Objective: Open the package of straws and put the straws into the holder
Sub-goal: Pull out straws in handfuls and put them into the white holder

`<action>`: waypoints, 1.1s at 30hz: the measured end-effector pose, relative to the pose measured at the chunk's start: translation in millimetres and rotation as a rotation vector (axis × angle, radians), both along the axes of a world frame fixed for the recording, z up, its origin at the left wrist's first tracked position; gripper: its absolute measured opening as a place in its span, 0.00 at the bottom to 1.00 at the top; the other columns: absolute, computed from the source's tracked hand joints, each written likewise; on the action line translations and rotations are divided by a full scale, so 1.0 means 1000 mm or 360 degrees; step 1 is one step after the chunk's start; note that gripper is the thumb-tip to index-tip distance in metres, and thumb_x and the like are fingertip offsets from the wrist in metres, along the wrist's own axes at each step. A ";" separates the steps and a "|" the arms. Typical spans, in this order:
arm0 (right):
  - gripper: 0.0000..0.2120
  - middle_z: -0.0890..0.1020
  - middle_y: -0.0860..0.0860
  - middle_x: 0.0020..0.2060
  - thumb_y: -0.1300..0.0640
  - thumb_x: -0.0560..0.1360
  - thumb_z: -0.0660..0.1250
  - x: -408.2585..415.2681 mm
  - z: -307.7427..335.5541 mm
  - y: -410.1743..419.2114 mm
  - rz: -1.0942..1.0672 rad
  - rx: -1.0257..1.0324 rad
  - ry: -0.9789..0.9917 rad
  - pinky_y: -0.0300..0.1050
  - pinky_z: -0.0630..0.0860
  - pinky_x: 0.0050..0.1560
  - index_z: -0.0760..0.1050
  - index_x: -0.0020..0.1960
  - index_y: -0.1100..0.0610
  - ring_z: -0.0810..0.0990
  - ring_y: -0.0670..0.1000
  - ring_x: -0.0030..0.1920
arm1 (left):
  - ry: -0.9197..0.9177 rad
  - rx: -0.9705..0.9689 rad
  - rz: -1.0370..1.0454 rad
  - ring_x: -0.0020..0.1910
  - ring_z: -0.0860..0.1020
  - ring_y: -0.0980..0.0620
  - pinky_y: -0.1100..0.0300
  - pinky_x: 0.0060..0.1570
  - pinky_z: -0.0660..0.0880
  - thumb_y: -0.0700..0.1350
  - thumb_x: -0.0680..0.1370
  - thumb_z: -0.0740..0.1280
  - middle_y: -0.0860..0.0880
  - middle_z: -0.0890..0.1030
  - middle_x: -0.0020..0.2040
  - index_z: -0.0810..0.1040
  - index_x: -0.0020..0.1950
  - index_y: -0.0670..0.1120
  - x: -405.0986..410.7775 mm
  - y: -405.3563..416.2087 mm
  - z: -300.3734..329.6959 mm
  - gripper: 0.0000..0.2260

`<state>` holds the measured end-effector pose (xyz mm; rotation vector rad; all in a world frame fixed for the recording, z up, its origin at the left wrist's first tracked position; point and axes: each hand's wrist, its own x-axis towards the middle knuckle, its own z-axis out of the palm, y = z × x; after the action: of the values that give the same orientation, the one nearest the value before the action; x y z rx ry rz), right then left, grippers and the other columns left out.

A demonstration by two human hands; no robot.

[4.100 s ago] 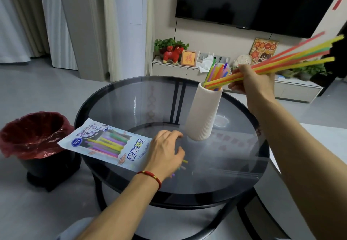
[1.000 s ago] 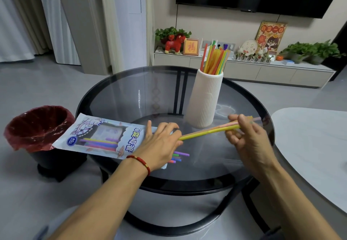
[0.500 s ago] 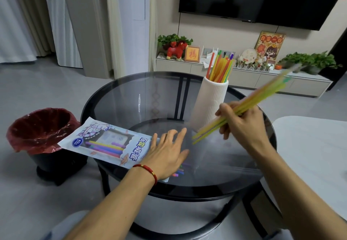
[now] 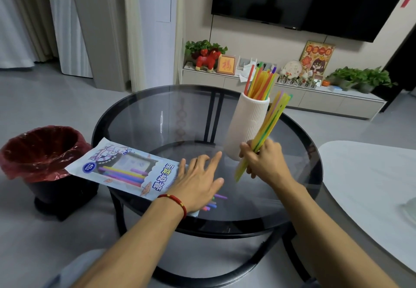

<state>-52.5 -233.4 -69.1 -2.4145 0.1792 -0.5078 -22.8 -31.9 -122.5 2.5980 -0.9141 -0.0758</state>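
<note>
A white ribbed holder (image 4: 247, 127) stands on the round glass table (image 4: 144, 116) with several coloured straws (image 4: 261, 82) upright in it. My right hand (image 4: 263, 159) is shut on a bunch of yellow, green and purple straws (image 4: 270, 123), held nearly upright just right of the holder. The straw package (image 4: 119, 170) lies flat at the table's left edge, with some straws still inside. My left hand (image 4: 198, 181) rests flat, fingers spread, on the package's open end. A few straw tips (image 4: 213, 204) poke out beside it.
A bin with a red liner (image 4: 38, 150) stands on the floor left of the table. A white table top (image 4: 369, 184) lies close on the right. A low cabinet with plants and ornaments (image 4: 292, 94) runs along the far wall under a television.
My right hand has swung the bunch of straws from a slant to nearly upright and moved closer to the holder. My left hand stays on the package.
</note>
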 end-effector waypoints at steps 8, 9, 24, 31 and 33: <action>0.17 0.84 0.54 0.25 0.53 0.84 0.65 -0.007 -0.008 -0.007 0.0013 0.0205 -0.0049 0.37 0.79 0.27 0.83 0.40 0.58 0.83 0.49 0.23 | 0.0073 -0.0272 0.0021 0.73 0.60 0.46 0.39 0.76 0.52 0.54 0.83 0.54 0.47 0.64 0.72 0.50 0.80 0.53 0.000 -0.007 0.003 0.27; 0.16 0.84 0.55 0.25 0.54 0.83 0.66 -0.007 -0.003 -0.009 -0.0009 0.0320 -0.0149 0.38 0.79 0.27 0.84 0.40 0.58 0.84 0.50 0.23 | 0.0059 -0.0334 0.0025 0.72 0.60 0.47 0.41 0.75 0.55 0.54 0.83 0.54 0.47 0.65 0.72 0.51 0.80 0.53 0.000 -0.007 0.004 0.26; 0.14 0.84 0.49 0.27 0.54 0.80 0.67 0.052 0.124 -0.024 -0.0338 0.0254 -0.0657 0.45 0.85 0.28 0.83 0.40 0.59 0.85 0.47 0.23 | -0.0046 -0.0646 0.0064 0.70 0.61 0.54 0.57 0.68 0.61 0.50 0.83 0.58 0.50 0.67 0.70 0.56 0.79 0.52 0.000 -0.008 0.010 0.25; 0.13 0.81 0.54 0.26 0.54 0.79 0.74 0.069 0.138 -0.011 -0.0291 0.0012 -0.0225 0.34 0.71 0.17 0.82 0.44 0.63 0.75 0.41 0.15 | -0.0047 -0.0636 0.0047 0.70 0.60 0.53 0.55 0.68 0.63 0.50 0.83 0.58 0.50 0.66 0.70 0.55 0.79 0.53 0.000 -0.008 0.009 0.25; 0.13 0.83 0.56 0.29 0.51 0.77 0.75 0.069 0.143 -0.008 -0.0321 -0.0027 -0.0241 0.37 0.76 0.20 0.81 0.43 0.61 0.78 0.44 0.18 | -0.0045 -0.0635 0.0042 0.70 0.60 0.53 0.54 0.69 0.64 0.50 0.83 0.58 0.50 0.66 0.70 0.55 0.78 0.54 0.000 -0.008 0.009 0.25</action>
<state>16.1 -241.8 73.9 -2.3751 0.3557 -0.7835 -22.5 -39.8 -113.8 2.2442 -0.8092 0.1379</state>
